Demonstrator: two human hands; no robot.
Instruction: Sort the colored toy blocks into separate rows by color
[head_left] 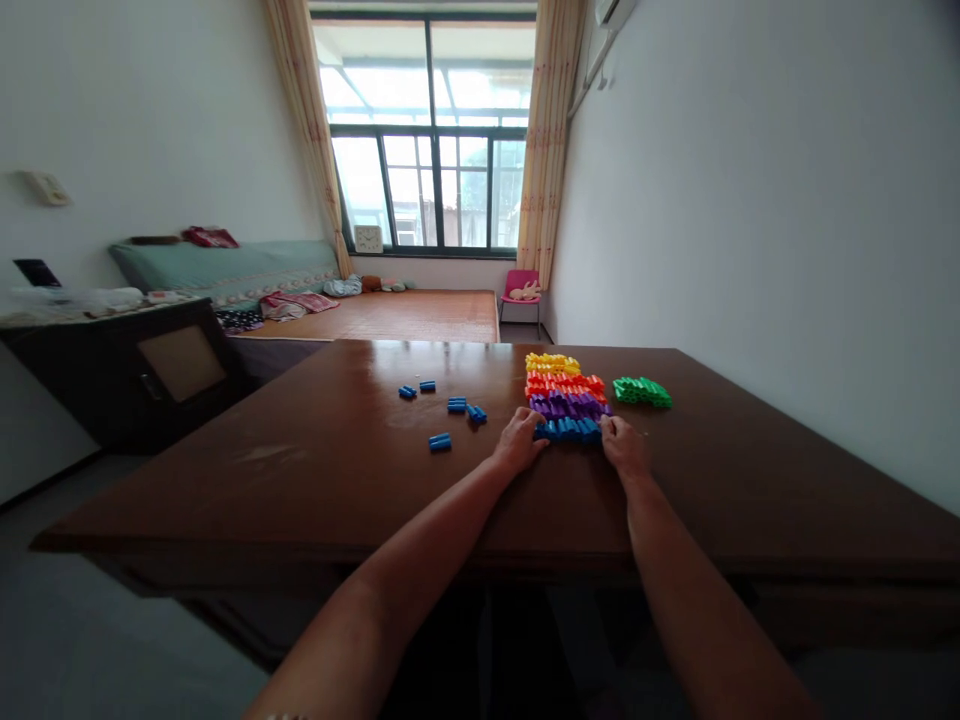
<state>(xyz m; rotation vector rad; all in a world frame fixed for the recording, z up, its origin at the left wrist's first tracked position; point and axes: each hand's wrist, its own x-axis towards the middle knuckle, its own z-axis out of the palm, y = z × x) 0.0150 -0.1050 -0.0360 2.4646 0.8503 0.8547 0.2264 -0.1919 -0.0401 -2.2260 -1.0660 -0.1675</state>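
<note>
A row of blue pieces (570, 431) lies on the brown table (337, 480), with my left hand (520, 441) closed on its left end and my right hand (624, 446) closed on its right end. Just behind it are rows of purple pieces (568, 405), red-orange pieces (564, 385) and yellow pieces (552, 363). A green cluster (642, 392) sits apart to the right. Left of my left hand, several loose blue pieces are scattered, among them one nearest the front (439, 442) and a pair (457, 405) further back.
Behind the table stands a low bed (420, 312) with cloths on it. At the left is a dark cabinet (180, 365). A pink chair (522, 287) stands near the window, and a white wall rises at the right.
</note>
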